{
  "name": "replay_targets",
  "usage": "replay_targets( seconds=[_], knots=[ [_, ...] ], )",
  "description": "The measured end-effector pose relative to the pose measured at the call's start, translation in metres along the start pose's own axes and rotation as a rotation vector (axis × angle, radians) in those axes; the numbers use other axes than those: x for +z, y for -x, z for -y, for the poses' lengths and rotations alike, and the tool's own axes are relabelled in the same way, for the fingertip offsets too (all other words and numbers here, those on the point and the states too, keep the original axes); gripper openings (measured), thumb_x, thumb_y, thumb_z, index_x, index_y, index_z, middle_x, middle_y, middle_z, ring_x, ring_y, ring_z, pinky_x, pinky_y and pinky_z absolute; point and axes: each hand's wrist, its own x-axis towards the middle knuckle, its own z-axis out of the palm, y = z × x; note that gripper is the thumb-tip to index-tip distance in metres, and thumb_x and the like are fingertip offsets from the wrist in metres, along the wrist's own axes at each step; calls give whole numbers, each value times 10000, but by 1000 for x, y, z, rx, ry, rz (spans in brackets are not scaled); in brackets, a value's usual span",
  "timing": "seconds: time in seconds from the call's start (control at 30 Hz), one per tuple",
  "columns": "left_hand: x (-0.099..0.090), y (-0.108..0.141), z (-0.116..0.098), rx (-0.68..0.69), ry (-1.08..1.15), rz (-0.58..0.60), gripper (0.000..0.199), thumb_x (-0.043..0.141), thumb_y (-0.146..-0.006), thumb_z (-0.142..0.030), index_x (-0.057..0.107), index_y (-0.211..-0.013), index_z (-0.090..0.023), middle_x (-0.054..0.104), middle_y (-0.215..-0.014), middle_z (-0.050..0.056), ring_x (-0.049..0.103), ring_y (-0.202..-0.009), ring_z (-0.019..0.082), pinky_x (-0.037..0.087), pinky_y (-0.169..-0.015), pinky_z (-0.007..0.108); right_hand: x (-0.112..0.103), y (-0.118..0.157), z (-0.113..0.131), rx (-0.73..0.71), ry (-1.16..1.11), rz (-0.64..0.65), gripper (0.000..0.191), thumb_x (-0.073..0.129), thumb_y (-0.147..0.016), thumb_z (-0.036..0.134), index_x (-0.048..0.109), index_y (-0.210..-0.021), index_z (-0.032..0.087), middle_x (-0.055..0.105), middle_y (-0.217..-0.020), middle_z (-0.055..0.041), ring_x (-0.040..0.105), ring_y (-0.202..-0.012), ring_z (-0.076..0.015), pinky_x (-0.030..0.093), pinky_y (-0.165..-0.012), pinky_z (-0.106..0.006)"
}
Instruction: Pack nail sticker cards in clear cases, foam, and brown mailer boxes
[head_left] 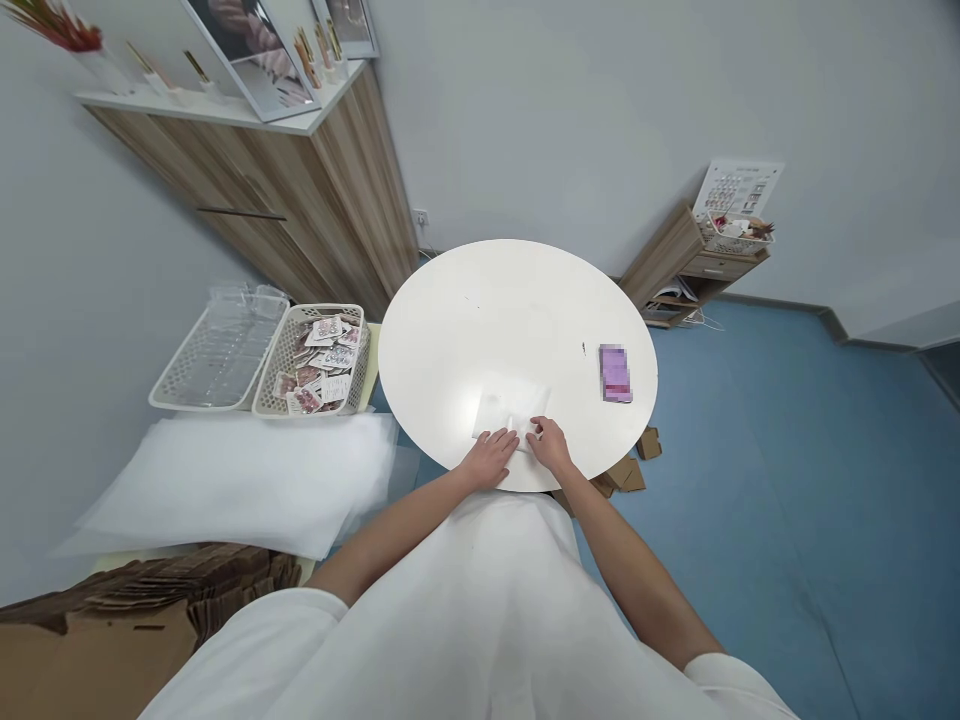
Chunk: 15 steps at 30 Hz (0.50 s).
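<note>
A thin, whitish, see-through packing sheet (514, 405) lies near the front edge of the white oval table (480, 300). Its near part looks folded over between my hands. My left hand (491, 458) rests flat on the sheet's near left part, fingers stretched out. On the right, my right hand (550, 443) has its fingers bent, with thumb and fingertips pinching the sheet's near right part. Whether anything lies inside the fold cannot be made out. A purple pixelated item (616, 373) lies on the table to the right.
To the left stand a white basket of small packets (319, 360) and another basket with clear plastic (225, 350). Below them are stacked white sheets (247, 475) and folded brown cardboard (97, 640). Small cardboard boxes (622, 472) sit under the table's right side. A wooden cabinet (300, 200) stands behind.
</note>
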Motion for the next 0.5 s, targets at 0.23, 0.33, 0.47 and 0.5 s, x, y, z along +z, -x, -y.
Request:
replay_targets(
  seconds=[0.23, 0.33, 0.47, 0.5],
  knots=[
    [9, 14, 8, -426, 138, -122, 580, 470, -763, -383, 300, -1282, -188, 242, -1405, 152, 228, -1278, 305, 273, -951, 466, 27, 4, 6, -21, 273, -30, 376, 439, -787, 240, 408, -1159, 197, 433, -1138, -92, 560, -788, -164, 412, -700, -281],
    [20, 25, 24, -847, 283, -209, 644, 466, -756, -448, 244, -1290, -164, 312, -1341, 205, 347, -1201, 330, 372, -841, 460, 36, 3, 11, -34, 277, -31, 367, 429, -797, 235, 394, -1160, 199, 418, -1154, -93, 561, -781, -167, 409, -677, -275],
    [26, 29, 43, -913, 454, -302, 565, 491, -749, -433, 315, -1229, -193, 431, -1232, 160, 454, -1113, 272, 406, -827, 401, 44, 2, 18, -86, 258, 0, 373, 446, -791, 232, 396, -1159, 200, 424, -1143, -90, 559, -817, -179, 409, -697, -277],
    [27, 28, 46, -928, 493, -331, 550, 498, -747, -430, 330, -1215, -195, 441, -1218, 156, 472, -1094, 260, 416, -818, 389, 45, 2, 19, -101, 251, 12, 377, 452, -788, 230, 398, -1160, 202, 426, -1141, -89, 558, -825, -180, 409, -704, -277]
  ],
)
